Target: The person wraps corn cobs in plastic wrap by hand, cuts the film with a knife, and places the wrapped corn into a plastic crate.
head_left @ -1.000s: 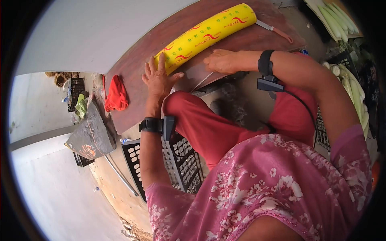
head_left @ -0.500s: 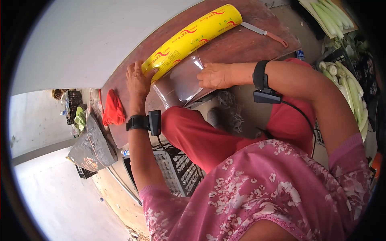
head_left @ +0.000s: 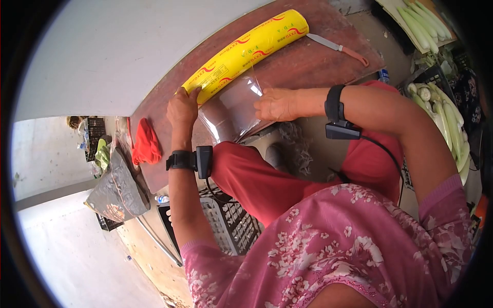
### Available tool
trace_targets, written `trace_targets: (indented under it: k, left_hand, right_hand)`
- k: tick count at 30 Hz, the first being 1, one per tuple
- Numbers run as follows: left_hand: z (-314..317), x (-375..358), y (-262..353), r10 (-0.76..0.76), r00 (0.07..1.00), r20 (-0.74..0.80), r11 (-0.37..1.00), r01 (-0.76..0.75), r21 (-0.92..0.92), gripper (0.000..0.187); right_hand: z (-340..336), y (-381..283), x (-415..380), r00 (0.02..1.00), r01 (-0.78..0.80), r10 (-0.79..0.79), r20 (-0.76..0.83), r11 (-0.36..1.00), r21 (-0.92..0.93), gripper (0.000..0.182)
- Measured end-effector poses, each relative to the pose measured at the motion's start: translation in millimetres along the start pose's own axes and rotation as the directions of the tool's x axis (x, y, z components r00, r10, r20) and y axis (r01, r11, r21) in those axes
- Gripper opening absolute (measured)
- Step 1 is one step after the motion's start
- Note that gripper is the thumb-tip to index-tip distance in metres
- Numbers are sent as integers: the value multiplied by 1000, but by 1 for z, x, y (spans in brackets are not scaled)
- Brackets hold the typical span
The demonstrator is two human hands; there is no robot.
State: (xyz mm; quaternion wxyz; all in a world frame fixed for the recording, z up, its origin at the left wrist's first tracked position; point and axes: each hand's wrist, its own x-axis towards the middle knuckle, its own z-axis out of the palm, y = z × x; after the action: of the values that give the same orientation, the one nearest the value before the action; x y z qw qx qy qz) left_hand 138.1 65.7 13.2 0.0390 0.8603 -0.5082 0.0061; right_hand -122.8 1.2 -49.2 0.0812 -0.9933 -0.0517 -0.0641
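A large yellow roll of cling film (head_left: 251, 51) with red and green print lies slantwise on the reddish-brown tabletop. My left hand (head_left: 183, 107) is closed at its near left end, with the thumb against the roll; the other fingertips are partly hidden. From the roll a clear sheet of film (head_left: 231, 110) hangs over the table's near edge, shiny and slightly creased. My right hand (head_left: 277, 104) pinches the right side of this sheet, its fingers pressed together. Beyond the roll's far end lies a knife (head_left: 339, 49) with a reddish handle, touched by neither hand.
A red cloth (head_left: 146, 142) rests on the table's left end. Beneath are a black crate and a white crate (head_left: 215, 220). On the right, trimmed green-white stalks (head_left: 446, 120) are piled, and more stalks (head_left: 418, 23) lie on a board. A grey bag (head_left: 117, 182) stands at left.
My left hand's fingers have curled in at the roll's end, where they were spread before. The right hand has hardly moved and still pinches the film. The view has shifted slightly.
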Motion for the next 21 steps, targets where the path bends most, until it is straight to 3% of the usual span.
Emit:
trace_targets:
  k: [5, 11, 21]
  left_hand:
    - [-5, 6, 6, 3, 996, 90, 999, -6, 32, 56]
    - [1, 1, 8, 74, 995, -66, 997, -72, 39, 58]
    - [0, 16, -7, 63, 997, -35, 998, -63, 0, 56]
  right_hand:
    - [0, 0, 0, 1000, -17, 17, 20, 1000, -13, 11]
    - [-3, 0, 1, 1000, -7, 7, 27, 1000, -19, 11]
    - [-6, -4, 0, 1000, -7, 6, 25, 1000, 27, 12]
